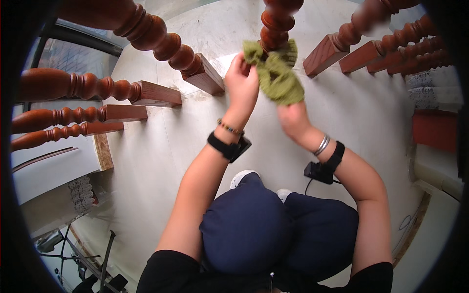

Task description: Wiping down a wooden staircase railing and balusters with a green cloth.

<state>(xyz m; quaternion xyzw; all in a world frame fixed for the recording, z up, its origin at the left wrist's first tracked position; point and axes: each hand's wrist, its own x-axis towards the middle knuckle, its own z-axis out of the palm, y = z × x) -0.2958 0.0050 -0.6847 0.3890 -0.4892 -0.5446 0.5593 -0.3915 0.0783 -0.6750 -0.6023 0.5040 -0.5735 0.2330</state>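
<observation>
A green cloth (pixel 281 82) is bunched at the lower end of a turned wooden baluster (pixel 274 34). My left hand (pixel 242 86) has its fingers curled on the cloth's left end, beside the baluster. From the right, my right hand (pixel 293 116) reaches into the cloth, which covers its fingers; only the back of the hand near the wrist shows. Folds of the cloth hide the foot of this baluster.
More wooden balusters with square feet stand on the left (pixel 161 94) and right (pixel 324 55) of the pale floor (pixel 146 154). My bent knees (pixel 249 230) are close below my hands. A metal-framed object (pixel 106 256) stands at lower left, a red item (pixel 434 130) at right.
</observation>
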